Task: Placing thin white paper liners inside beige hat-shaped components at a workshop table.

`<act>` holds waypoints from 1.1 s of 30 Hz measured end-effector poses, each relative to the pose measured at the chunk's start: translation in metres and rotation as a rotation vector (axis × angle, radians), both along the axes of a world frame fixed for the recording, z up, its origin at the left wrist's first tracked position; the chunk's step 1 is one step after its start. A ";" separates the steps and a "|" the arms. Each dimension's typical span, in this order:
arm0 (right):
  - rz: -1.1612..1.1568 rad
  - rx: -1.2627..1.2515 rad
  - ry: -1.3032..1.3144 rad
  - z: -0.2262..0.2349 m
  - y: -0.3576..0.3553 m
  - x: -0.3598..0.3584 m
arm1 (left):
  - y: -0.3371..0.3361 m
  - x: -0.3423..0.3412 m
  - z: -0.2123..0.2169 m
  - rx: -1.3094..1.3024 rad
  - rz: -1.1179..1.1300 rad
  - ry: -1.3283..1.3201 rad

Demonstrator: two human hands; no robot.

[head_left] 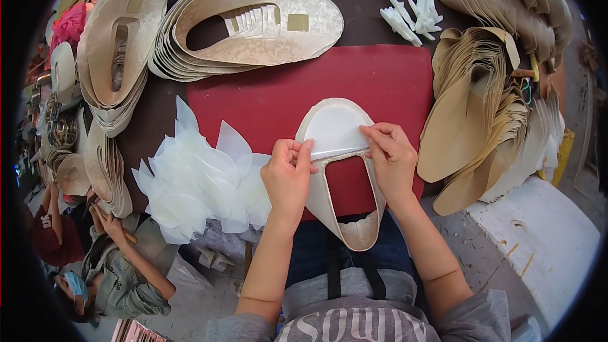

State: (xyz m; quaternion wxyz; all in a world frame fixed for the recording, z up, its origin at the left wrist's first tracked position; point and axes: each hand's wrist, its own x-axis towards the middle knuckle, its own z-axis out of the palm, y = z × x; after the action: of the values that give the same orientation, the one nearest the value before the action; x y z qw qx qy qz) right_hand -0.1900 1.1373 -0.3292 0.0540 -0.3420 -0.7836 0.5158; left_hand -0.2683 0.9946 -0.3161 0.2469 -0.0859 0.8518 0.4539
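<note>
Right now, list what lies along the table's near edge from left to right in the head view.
Stack of beige cut-outs → heap of white translucent pieces → left hand → shoe upper piece → right hand → fanned tan liners.

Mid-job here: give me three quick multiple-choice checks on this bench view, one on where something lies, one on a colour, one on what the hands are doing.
1. Where does the heap of translucent white pieces lie?
A. left of the left hand
B. right of the right hand
C. on the floor

2. What colour is the mat under the shoe upper?
A. green
B. red
C. blue

3. How are the hands engaged?
A. both resting in the lap
B. one holding scissors
C. both pressing a white piece onto the upper

Answers:
1 A: the heap sits beside the left hand.
2 B: the mat is red.
3 C: the left hand and the right hand both pinch the white piece on the shoe upper.
</note>
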 end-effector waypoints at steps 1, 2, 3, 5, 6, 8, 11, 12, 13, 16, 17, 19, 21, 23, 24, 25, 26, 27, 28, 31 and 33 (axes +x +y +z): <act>0.005 0.019 -0.013 0.000 -0.001 0.000 | -0.001 0.000 0.000 -0.004 -0.002 0.005; 0.007 0.019 -0.013 0.000 -0.001 0.000 | 0.001 0.000 0.000 -0.004 0.001 0.005; 0.009 0.062 -0.006 -0.001 -0.002 -0.001 | 0.002 -0.001 0.001 -0.034 -0.023 -0.004; 0.014 0.148 0.008 -0.002 -0.004 -0.001 | 0.005 -0.002 0.002 -0.095 -0.069 -0.023; 0.016 0.191 0.014 -0.002 -0.004 -0.001 | 0.006 -0.001 0.003 -0.124 -0.092 -0.032; 0.014 0.282 -0.009 -0.001 -0.005 -0.002 | 0.002 0.004 -0.002 -0.220 -0.154 0.094; -0.009 0.564 -0.084 0.002 -0.004 -0.005 | -0.005 0.012 -0.012 -0.502 -0.351 0.469; -0.007 0.569 -0.082 0.003 0.000 -0.004 | -0.005 0.012 -0.011 -0.498 -0.347 0.470; 0.014 0.543 -0.059 0.006 0.005 -0.002 | -0.006 0.012 -0.011 -0.416 -0.350 0.484; 0.086 0.464 0.018 0.010 0.025 0.004 | -0.009 0.008 -0.016 -0.175 -0.347 0.529; 0.095 0.464 0.023 0.015 0.028 0.006 | -0.009 0.008 -0.014 -0.178 -0.338 0.532; 0.069 -0.055 -0.043 0.026 0.034 0.013 | -0.007 0.003 -0.010 0.349 0.025 0.039; 0.065 -0.580 -0.112 0.038 0.033 0.012 | -0.010 -0.003 -0.006 0.869 0.393 -0.441; -0.047 -0.400 -0.109 0.059 0.021 -0.003 | -0.043 0.005 -0.020 1.315 0.365 -0.737; -0.018 -0.406 -0.090 0.060 0.024 -0.001 | -0.049 0.010 -0.005 1.376 0.299 -0.911; -0.056 -0.394 -0.034 0.056 0.032 0.003 | -0.052 0.020 0.004 1.381 0.204 -0.889; -0.093 -0.389 0.022 0.051 0.040 0.004 | -0.056 0.032 0.014 1.377 0.111 -0.865; -0.051 -0.473 0.124 0.042 0.050 0.009 | -0.072 0.043 0.025 1.069 0.131 -0.777; -0.007 -0.559 0.222 0.033 0.053 0.007 | -0.093 0.039 0.027 0.948 0.105 -0.729; -0.134 -0.835 0.375 0.052 0.036 -0.050 | -0.141 -0.038 0.067 0.938 0.127 0.001; -0.128 -0.699 0.380 0.045 0.030 -0.066 | -0.134 -0.089 0.118 0.632 0.112 0.583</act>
State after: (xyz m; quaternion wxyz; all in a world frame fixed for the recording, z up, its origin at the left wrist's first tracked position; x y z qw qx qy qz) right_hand -0.2561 1.1674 -0.2846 0.1102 -0.2864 -0.5142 0.8009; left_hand -0.3572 0.8609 -0.1979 -0.0147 0.0799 0.6990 0.7105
